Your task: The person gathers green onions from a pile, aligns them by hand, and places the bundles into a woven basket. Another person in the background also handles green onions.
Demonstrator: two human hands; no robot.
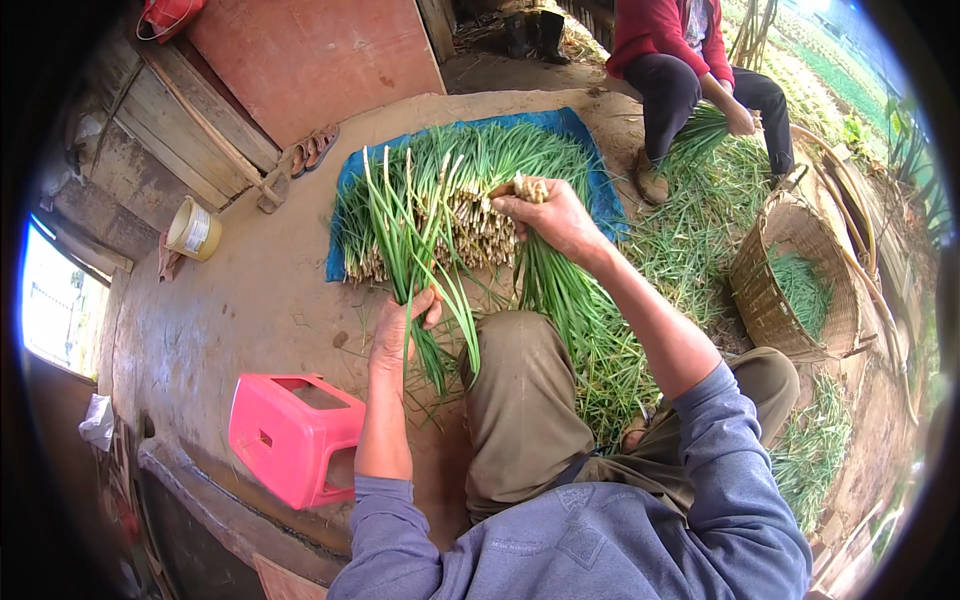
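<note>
My left hand (405, 322) is closed around several long green stalks (405, 247), garlic chives or a similar leafy allium, whose pale ends point up and fan apart. My right hand (551, 217) grips a thicker bunch (559, 285) near its pale cut ends, with the green leaves hanging down beside my knee. Beyond both hands, a large pile of the same greens (502, 154) lies on a blue sheet (600, 172), pale ends towards me. My right hand partly hides the pile.
A pink plastic stool (281, 442) lies on its side at left. A cream bucket (195, 229) stands farther back. Loose leaves (675, 247) cover ground at right, near a woven basket (795, 277) holding greens. Another person (675, 67) sits at upper right, holding greens. Sandals (311, 150) lie by the wall.
</note>
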